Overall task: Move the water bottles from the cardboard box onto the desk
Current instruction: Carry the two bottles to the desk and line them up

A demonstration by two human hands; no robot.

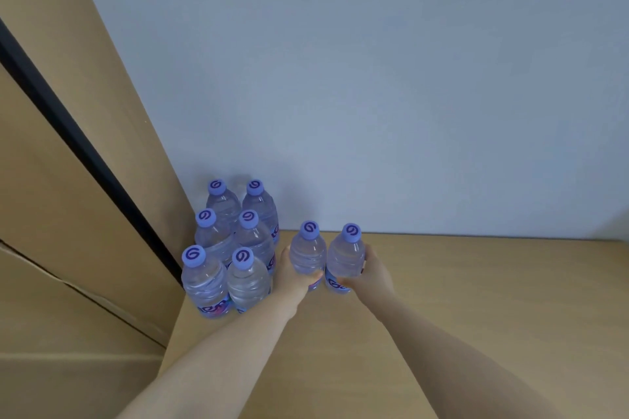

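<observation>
Several clear water bottles (235,248) with purple caps stand upright in a tight cluster on the wooden desk (476,299), in the corner by the wall. My left hand (294,274) grips another upright bottle (308,253) just right of that cluster. My right hand (369,274) grips a second bottle (345,257) beside it. Both held bottles stand close together near the desk's back edge; whether their bases touch the desk is hidden by my hands. The cardboard box is not clearly in view.
A tall tan panel (68,146) with a black edge strip (85,153) rises on the left, next to the bottle cluster. A plain pale wall (374,78) stands behind the desk. Bare desk surface stretches to the right and toward me.
</observation>
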